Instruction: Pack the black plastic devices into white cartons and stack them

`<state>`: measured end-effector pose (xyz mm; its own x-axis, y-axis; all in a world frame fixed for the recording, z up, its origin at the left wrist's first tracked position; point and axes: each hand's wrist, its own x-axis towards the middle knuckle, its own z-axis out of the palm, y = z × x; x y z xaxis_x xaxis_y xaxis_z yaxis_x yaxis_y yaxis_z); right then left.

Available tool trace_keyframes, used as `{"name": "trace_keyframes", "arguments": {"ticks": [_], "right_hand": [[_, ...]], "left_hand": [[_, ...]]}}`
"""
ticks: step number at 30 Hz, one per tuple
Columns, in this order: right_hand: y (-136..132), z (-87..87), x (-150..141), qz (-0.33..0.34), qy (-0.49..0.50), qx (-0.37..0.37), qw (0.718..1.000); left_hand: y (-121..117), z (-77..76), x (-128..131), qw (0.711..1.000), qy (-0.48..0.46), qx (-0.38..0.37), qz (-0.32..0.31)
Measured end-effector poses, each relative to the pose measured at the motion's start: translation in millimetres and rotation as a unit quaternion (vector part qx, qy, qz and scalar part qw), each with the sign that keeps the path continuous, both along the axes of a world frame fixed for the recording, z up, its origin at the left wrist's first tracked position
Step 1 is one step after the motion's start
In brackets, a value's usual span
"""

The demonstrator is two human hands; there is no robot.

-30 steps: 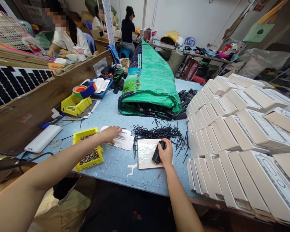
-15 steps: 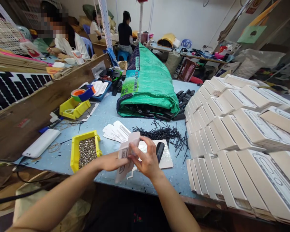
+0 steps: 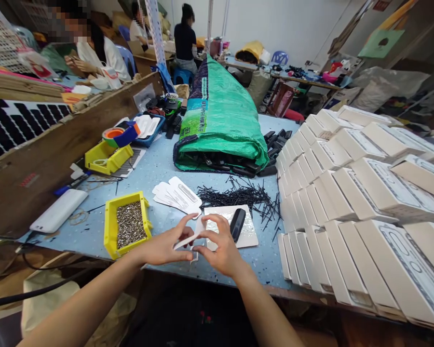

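Observation:
A thin white folding carton (image 3: 188, 239), seen almost edge-on, is between my two hands above the front of the table. My left hand (image 3: 166, 246) grips its left side with the thumb below and fingers above. At its right side, the fingers and thumb of my right hand (image 3: 222, 248) are curled and pinch its edge. Behind my right hand a black oblong piece (image 3: 237, 224) lies on a shiny white sheet (image 3: 252, 236). Printed white cards (image 3: 176, 194) are fanned out beyond my left hand, beside a pile of thin black pins (image 3: 235, 195).
Small metal parts fill a yellow bin (image 3: 108, 233) on the left. A white power bank-like block (image 3: 59, 210) lies further left. Behind is a green woven sack (image 3: 224, 120) with black pieces. Stacked cartons (image 3: 332, 193) line the right side. Several people sit in the background.
The carton has turned from showing its printed face to nearly edge-on and has come down slightly. My left fingers have spread around it, and my right hand has dropped a little.

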<state>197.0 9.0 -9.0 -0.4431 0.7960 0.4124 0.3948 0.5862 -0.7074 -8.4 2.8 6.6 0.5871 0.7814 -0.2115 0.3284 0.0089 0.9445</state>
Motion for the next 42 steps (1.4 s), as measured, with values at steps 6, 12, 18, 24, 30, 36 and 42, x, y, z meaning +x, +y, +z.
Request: {"name": "trace_keyframes", "arguments": {"ticks": [6,12,18,24,30,36,42], "right_hand": [[7,5.2,9,0.093,-0.041,-0.076,0.992],[2,-8.2,15,0.038,0.100,-0.178,0.978],[3,-39.7,-3,-0.038,0.364,-0.406,0.837],[-2,-26.3,-6,0.055,0.295,-0.277,0.913],[-2,-18.4,-8,-0.007,0.336,-0.385,0.859],[-21,-20.4,-29,-0.101,0.268,-0.191,0.939],[6,-37.3,48,-0.022,-0.102,-0.058,0.993]], "left_hand": [[-1,-19.4,5,0.997,-0.046,-0.065,0.000],[7,0.6,-12,0.984,0.148,0.096,0.001],[-6,5.9,14,0.985,0.130,0.116,-0.018],[-8,-13.4,39,0.978,0.098,0.091,0.161],[-3,-9.2,43,0.979,0.124,0.066,0.145],[0,-7.7,44,0.986,0.079,0.078,0.125],[3,-31.4,25,0.962,-0.018,-0.103,0.251]]}}
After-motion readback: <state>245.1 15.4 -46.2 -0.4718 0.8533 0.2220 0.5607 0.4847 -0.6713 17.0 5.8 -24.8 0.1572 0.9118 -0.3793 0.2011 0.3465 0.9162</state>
